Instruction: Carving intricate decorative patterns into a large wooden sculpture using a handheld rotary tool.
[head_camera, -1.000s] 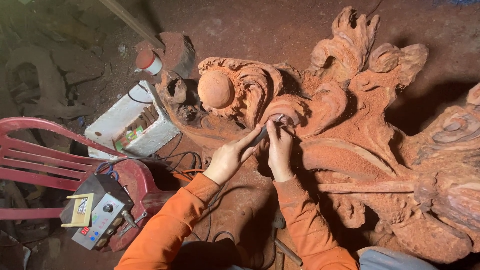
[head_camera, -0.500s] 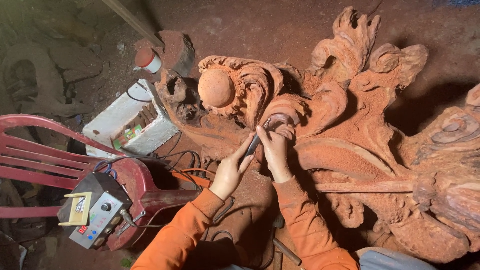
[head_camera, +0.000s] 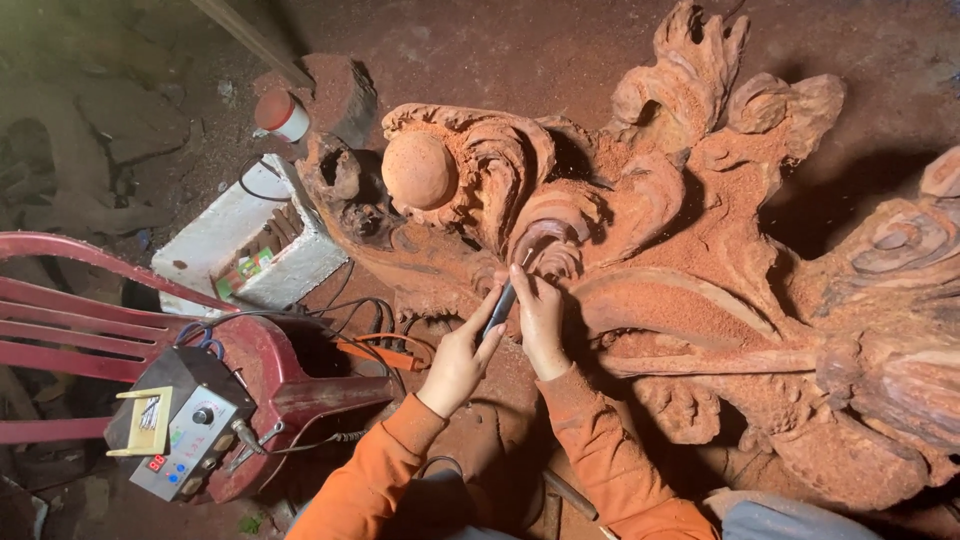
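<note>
- Carved wooden sculpture (head_camera: 700, 290): I see it filling the right and middle of the view, lying on the dusty floor, reddish-brown and coated in fine red wood dust. It shows scrolls, leaf-like curls and a smooth round ball (head_camera: 420, 170) near its left end.
- Red plastic chair (head_camera: 90, 330): I note it on its side at the left edge, its slats running level across the view.
- White foam box (head_camera: 235, 245): it sits between the chair and the sculpture's left end, open on top, with small packets inside.
- Grey control unit (head_camera: 180, 425): it rests on the chair's red frame at lower left, with a knob, a small red display and cables leading toward the sculpture.
- Orange sleeves (head_camera: 600, 470): both of my forearms come up from the bottom edge in orange fabric.
- Left hand (head_camera: 460, 355): I observe its fingers curled and closed on the lower part of the slim dark hand tool (head_camera: 500, 310), thumb along its shaft.
- Right hand (head_camera: 540, 320): it lies just beside the left, fingers together and pressed against the tool's upper part and the carving; palm down on the wood.
- Tool tip: it meets a small scroll (head_camera: 545, 255) at the sculpture's middle; the exact contact point is hidden by the fingers.
- Small white and red can (head_camera: 280, 113): it stands on the floor at upper left, apart from the hands.
</note>
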